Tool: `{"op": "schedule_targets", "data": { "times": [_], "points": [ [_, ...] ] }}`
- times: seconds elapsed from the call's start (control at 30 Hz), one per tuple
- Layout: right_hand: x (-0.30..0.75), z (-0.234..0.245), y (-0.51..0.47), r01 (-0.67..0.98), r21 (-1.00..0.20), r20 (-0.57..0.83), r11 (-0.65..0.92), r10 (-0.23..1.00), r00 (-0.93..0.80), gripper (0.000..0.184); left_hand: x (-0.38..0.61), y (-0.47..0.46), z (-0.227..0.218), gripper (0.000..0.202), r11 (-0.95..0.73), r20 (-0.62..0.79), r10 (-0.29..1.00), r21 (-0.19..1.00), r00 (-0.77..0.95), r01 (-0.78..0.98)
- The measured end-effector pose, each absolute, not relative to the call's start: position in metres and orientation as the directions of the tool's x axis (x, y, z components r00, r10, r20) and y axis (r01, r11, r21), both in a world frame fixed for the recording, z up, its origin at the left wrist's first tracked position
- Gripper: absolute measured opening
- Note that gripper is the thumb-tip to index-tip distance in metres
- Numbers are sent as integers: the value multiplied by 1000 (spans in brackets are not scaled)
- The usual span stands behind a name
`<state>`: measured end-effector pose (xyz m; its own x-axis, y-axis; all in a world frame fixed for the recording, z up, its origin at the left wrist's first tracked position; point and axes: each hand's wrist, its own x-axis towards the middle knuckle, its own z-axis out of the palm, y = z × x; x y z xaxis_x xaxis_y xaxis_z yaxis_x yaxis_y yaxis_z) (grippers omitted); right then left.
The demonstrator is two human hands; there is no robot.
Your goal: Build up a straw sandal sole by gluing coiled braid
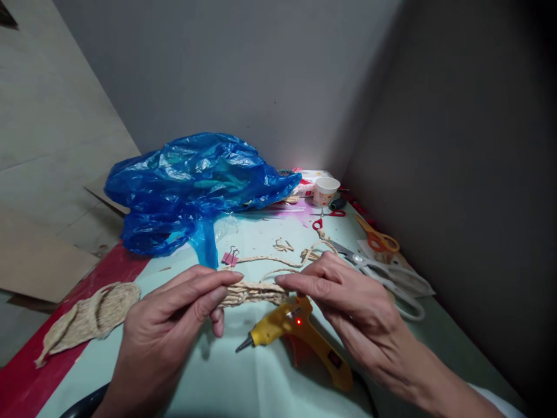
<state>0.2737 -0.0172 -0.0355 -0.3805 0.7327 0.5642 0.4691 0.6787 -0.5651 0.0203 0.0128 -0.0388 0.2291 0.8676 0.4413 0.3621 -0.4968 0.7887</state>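
Observation:
Between my two hands is a flat strip of coiled straw cord point(252, 294), held level above the table. My left hand point(174, 310) pinches its left end between thumb and fingers. At the other end my right hand point(348, 293) grips it, index finger along the top edge; the thumb there is hidden. A yellow glue gun point(282, 325) with a lit red light lies just below the strip, nozzle pointing left. Behind the strip a loose braided cord point(272, 260) runs across the table near a pink binder clip point(230, 257).
A crumpled blue plastic bag point(204, 174) fills the back left. A woven straw sole-shaped piece point(93, 316) lies at left. To the right are large grey-handled scissors point(383, 273), orange-handled scissors point(378, 237) and red-handled scissors point(324, 216). A paper cup point(326, 191) stands by the wall.

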Motion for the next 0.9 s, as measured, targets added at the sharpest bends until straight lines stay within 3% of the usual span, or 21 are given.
{"op": "schedule_targets", "data": {
  "times": [0.27,0.47,0.63,0.73,0.9],
  "points": [
    [274,-32,-14,467,-636,529,615,787,-317,42,16,17,-45,26,-534,465,845,727,264,431],
    [276,-34,-17,475,-628,497,617,787,-366,44,24,9,-47,21,-440,435,893,797,113,414],
    [272,-35,-18,491,-581,534,649,759,-371,42,34,3,-45,16,-305,336,942,878,-20,370],
    [269,-40,-17,486,-578,555,656,752,-355,31,41,1,-43,13,-239,275,958,919,-77,312],
    [265,-49,-14,502,-517,650,693,700,-296,23,45,-4,-45,14,-110,130,987,974,-90,199]
  ]
}}
